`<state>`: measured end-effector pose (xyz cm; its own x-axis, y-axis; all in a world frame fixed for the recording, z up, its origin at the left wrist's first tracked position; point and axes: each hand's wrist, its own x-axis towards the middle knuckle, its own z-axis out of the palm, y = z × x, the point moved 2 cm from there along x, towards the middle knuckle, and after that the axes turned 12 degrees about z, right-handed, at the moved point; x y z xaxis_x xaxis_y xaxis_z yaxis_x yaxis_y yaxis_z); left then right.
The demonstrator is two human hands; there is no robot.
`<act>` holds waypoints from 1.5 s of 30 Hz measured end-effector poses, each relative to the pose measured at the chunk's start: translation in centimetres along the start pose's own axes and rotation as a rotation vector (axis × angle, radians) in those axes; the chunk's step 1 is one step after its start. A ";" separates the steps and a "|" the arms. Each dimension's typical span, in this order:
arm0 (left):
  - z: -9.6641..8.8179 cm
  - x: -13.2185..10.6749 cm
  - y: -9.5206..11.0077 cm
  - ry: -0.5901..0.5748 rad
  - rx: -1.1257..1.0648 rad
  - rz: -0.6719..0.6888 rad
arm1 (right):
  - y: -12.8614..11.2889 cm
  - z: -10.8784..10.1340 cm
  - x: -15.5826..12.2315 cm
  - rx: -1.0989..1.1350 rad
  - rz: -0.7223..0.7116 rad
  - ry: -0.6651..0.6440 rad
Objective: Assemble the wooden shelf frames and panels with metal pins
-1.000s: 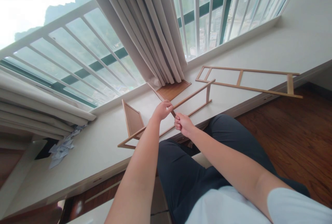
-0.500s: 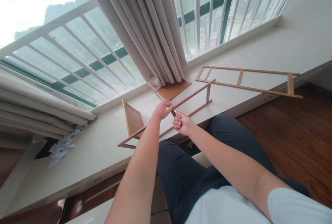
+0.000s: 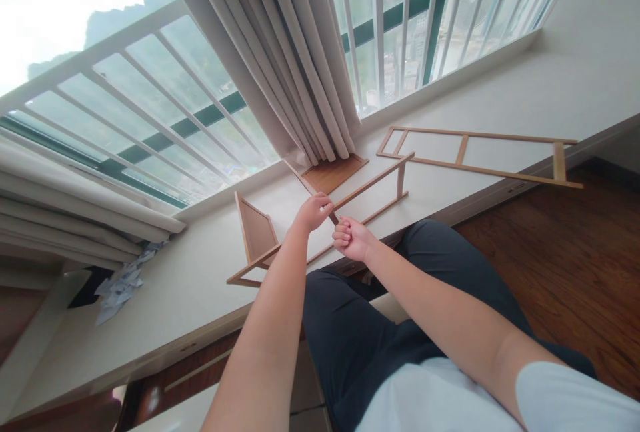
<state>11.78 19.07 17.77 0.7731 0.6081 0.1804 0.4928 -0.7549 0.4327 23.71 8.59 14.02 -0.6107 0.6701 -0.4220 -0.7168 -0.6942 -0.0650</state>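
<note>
A wooden frame with long rails and short crosspieces lies on its side on the white window ledge, a wooden panel standing up at its left end. My left hand is closed around the frame near its middle, at a crosspiece. Just below and to the right, my right hand is a fist at the end of that crosspiece. A sliver of a thin metal tool shows at its fingertips; the rest is hidden in the fist. Behind the frame, a brown wooden panel touches the curtain's foot.
A second, ladder-like wooden frame lies on the ledge to the right, one end sticking out over its front edge. Crumpled paper sits at the left. A grey curtain hangs before barred windows. My knees are against the ledge.
Both hands stay in nearly the same place on the frame. The right fist has turned very slightly, and less of the thin tool shows between the hands.
</note>
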 end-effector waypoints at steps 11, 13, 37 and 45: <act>0.1 0.0 0.0 -0.005 0.001 -0.006 | 0.2 0.1 0.1 0.052 0.004 0.030; 0.0 0.0 0.1 -0.005 -0.002 -0.012 | 0.2 0.1 0.0 0.037 -0.005 0.037; 0.2 0.0 -0.4 -0.006 -0.016 -0.032 | -1.3 -2.1 -0.6 -1.506 -0.815 0.779; 0.3 -0.1 -0.6 -0.002 -0.004 -0.020 | -1.3 -1.8 -0.5 -1.497 -0.825 0.763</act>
<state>11.51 19.42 17.20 0.7641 0.6223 0.1700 0.5063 -0.7418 0.4397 25.53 8.65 12.70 0.2567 0.9604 -0.1085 0.3942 -0.2066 -0.8955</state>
